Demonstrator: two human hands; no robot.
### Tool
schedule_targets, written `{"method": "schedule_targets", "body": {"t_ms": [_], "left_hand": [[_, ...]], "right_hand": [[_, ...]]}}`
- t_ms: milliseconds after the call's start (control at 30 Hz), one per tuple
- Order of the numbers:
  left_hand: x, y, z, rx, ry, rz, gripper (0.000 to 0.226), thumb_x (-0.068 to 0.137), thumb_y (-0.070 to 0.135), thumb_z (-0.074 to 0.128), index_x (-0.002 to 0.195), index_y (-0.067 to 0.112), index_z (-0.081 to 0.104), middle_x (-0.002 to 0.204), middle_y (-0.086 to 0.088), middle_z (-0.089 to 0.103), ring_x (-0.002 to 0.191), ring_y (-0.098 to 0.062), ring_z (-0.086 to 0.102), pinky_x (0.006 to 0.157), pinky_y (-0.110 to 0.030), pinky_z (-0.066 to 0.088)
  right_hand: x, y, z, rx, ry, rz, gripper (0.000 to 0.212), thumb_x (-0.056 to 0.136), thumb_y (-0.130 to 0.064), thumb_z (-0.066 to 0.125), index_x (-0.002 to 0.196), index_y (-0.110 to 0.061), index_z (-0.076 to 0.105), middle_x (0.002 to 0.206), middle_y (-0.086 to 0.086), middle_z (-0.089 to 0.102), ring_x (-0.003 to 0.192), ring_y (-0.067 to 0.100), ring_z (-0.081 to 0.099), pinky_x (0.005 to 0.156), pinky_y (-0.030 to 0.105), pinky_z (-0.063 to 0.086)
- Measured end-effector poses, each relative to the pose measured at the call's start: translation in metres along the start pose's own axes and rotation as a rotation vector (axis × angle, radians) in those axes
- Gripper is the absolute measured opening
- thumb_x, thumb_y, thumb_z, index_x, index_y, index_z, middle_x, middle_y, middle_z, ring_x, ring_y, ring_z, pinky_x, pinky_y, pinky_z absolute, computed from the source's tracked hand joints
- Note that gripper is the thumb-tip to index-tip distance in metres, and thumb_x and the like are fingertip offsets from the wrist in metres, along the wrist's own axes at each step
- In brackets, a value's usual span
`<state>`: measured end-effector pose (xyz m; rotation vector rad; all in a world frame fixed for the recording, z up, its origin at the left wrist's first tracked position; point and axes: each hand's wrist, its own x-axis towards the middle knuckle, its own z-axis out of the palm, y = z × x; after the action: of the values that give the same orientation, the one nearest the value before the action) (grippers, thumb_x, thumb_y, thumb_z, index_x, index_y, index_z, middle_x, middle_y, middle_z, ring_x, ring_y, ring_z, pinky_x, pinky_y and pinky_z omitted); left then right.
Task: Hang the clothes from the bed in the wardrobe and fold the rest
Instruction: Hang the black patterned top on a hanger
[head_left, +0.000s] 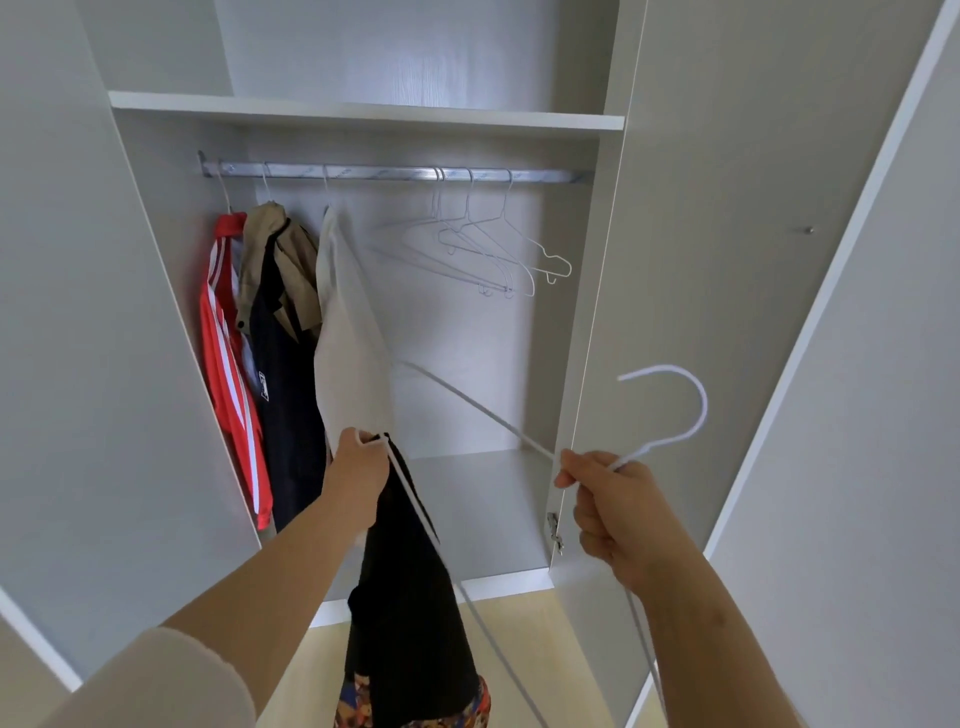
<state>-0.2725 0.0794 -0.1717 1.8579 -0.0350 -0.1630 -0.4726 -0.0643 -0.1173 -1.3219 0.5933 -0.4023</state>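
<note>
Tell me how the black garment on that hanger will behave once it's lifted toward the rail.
The black garment hangs limp, so it is probably floppy and will sway. Draped over the thin white hanger, it may slide off if tilted. It looks light: the left hand merely pinches it.

black garment draped on white hanger before open wardrobe.

One view only, from the head, wide-angle; it faces forward into the open wardrobe and tilts slightly up, so the rail sits well above both hands and the floor shows below them; the lens is close, with the forearms running in from the bottom corners; the left hand lies left of centre, the right hand right of it; the door bends outward beyond the right hand.
</note>
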Motion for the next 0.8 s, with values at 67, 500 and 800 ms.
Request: {"method": "schedule_targets", "body": {"t_ms": [67, 500, 800], "left_hand": [[0.007, 0.005, -0.003, -0.081, 0.018, -0.086, 0.032, 0.094, 0.008, 0.039, 0.064, 0.017, 0.032, 0.067, -0.004, 0.035, 0.054, -0.015, 0.030, 0.054, -0.026, 0.033], [0.009, 0.021, -0.025, 0.177, 0.054, 0.165, 0.008, 0.096, 0.018, 0.042, 0.096, 0.011, 0.038, 0.079, -0.009, 0.049, 0.061, -0.016, 0.043, 0.048, -0.029, 0.035], [0.014, 0.028, -0.031, -0.067, 0.149, -0.091, 0.041, 0.094, 0.015, 0.045, 0.127, -0.008, 0.040, 0.117, -0.031, 0.052, 0.068, -0.022, 0.042, 0.094, -0.048, 0.043]], "right_hand": [[0.000, -0.003, 0.006, -0.025, -0.002, -0.038, 0.034, 0.094, -0.015, 0.053, 0.060, -0.009, 0.054, 0.037, -0.006, 0.024, 0.031, 0.008, 0.017, 0.033, 0.013, 0.016], [-0.009, 0.001, 0.010, -0.203, 0.029, -0.085, 0.035, 0.095, -0.018, 0.052, 0.061, -0.008, 0.057, 0.038, -0.005, 0.029, 0.032, 0.007, 0.021, 0.034, 0.016, 0.020], [-0.017, 0.002, 0.010, -0.298, 0.016, -0.114, 0.037, 0.094, -0.017, 0.052, 0.058, -0.010, 0.056, 0.036, -0.007, 0.029, 0.031, 0.006, 0.022, 0.034, 0.015, 0.022]]}}
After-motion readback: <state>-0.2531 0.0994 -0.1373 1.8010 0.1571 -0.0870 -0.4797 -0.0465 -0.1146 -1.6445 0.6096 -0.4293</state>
